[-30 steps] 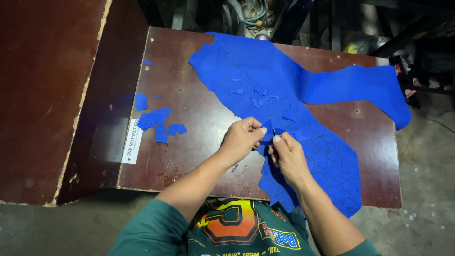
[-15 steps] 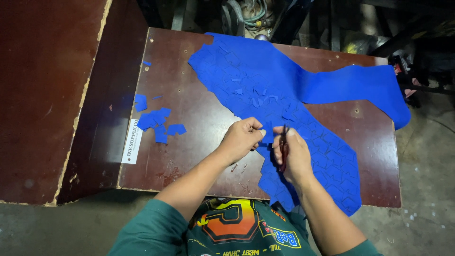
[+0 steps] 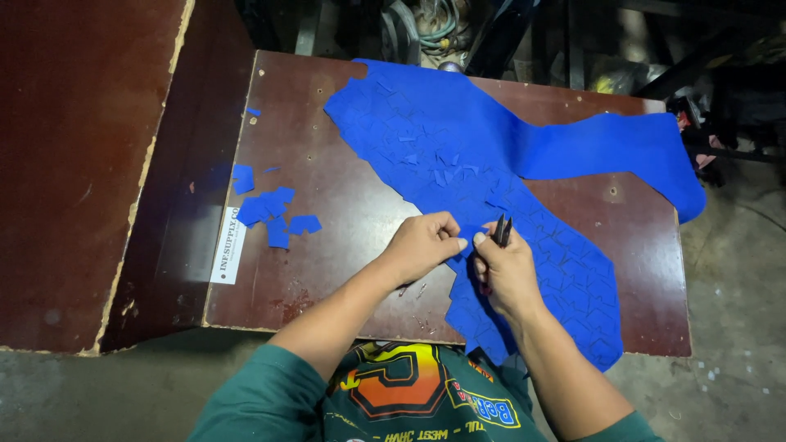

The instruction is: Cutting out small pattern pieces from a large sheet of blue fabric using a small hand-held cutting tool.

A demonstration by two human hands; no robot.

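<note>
A large blue sheet (image 3: pixel 458 155), scored with many small cut shapes, lies across a dark brown table (image 3: pixel 327 254). My left hand (image 3: pixel 422 245) pinches the sheet's near edge between thumb and fingers. My right hand (image 3: pixel 506 274) rests on the sheet just to the right and grips a small pair of black scissors (image 3: pixel 501 231) with red handles, the closed blades pointing up and away. The two hands almost touch. Several cut blue pieces (image 3: pixel 270 213) lie in a loose group on the table's left side.
A white label strip (image 3: pixel 228 245) sticks to the table's left edge. A second worn brown tabletop (image 3: pixel 74 164) stands to the left across a dark gap. Cables and dark machine parts (image 3: pixel 426 24) crowd the far side; concrete floor (image 3: pixel 737 286) lies to the right.
My right hand has turned so the scissors now stand up above the fingers with blades closed. My left hand keeps its pinch on the sheet's edge, nearly still.
</note>
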